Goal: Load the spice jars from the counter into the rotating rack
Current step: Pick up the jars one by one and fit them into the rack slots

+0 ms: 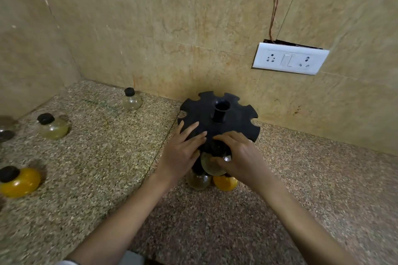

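The black rotating rack [224, 122] stands on the granite counter [107, 168] near the wall, its notched top disc facing up. My left hand [183, 146] lies flat on the disc's near edge with straight fingers. My right hand [234, 155] curls round a clear round jar [210, 166] at a notch in the disc's front edge. Below it in the rack sit a clear jar [199, 180] and a yellow jar [226, 183]. Loose on the counter to the left are a yellow jar [18, 180], a pale jar [52, 128] and another clear jar [131, 100], all with black caps.
A white switch and socket plate [290, 58] hangs on the tiled wall at the right with a wire above it. Dark lids or jars [6, 129] show at the far left edge. The corner wall closes the counter on the left.
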